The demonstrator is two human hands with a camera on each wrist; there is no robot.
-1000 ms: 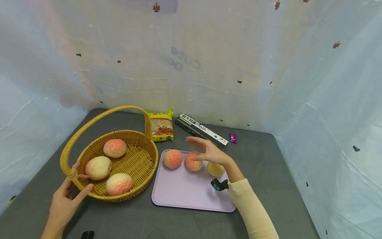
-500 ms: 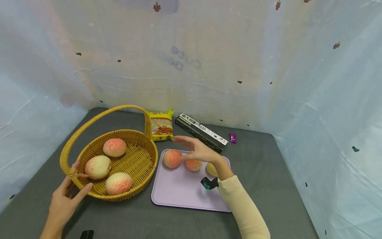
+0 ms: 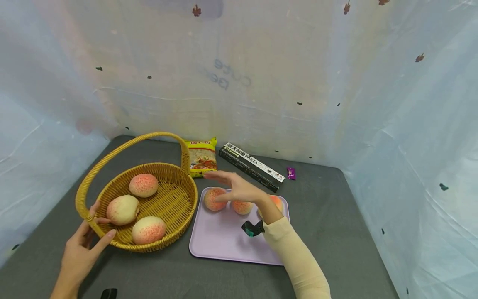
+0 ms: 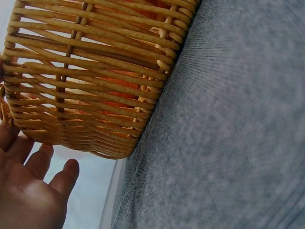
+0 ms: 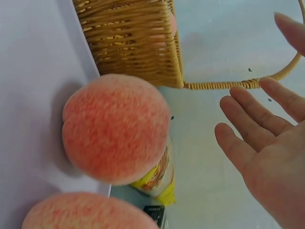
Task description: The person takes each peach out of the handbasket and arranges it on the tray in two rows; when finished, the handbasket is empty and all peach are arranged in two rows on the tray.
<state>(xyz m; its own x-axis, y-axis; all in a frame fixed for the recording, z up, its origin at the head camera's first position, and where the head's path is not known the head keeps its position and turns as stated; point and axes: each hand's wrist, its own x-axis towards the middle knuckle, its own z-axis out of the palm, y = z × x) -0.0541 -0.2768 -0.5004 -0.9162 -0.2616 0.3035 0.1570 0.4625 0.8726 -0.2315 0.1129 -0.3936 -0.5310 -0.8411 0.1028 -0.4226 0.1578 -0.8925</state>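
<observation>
In the head view, a yellow wicker basket with a tall handle stands on the left, holding several peaches. My left hand holds its near left rim at the foot of the handle, thumb along the outside and fingertips over the edge; the left wrist view shows other fingers loose beside the weave. A lilac tray bears a left peach, a middle peach and a right peach, partly hidden by my wrist. Over the tray's left part, my right hand hovers with spread fingers, holding nothing.
Behind the tray lie a yellow noodle packet and a long black pasta box. A small purple wrapped sweet is at the back right of the grey table. Pale plastic sheeting hangs around the table.
My right hand has moved left across the tray, from above the middle peach to the left peach. My left hand and the basket have stayed put.
</observation>
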